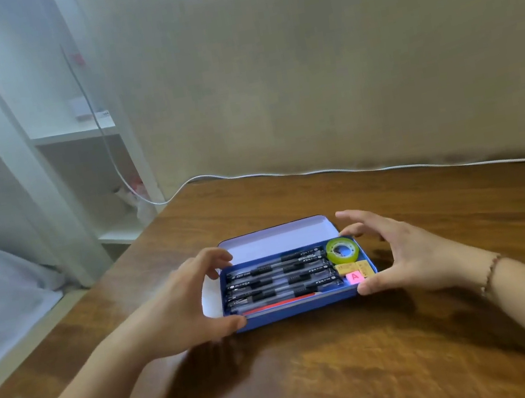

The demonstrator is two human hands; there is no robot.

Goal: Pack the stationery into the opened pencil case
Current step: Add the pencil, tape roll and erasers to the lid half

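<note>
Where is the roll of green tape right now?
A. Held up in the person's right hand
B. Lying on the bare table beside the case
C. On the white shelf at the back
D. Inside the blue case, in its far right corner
D: the green tape roll lies inside the blue pencil case, in its far right corner, next to the pens and beyond the small erasers.
</note>
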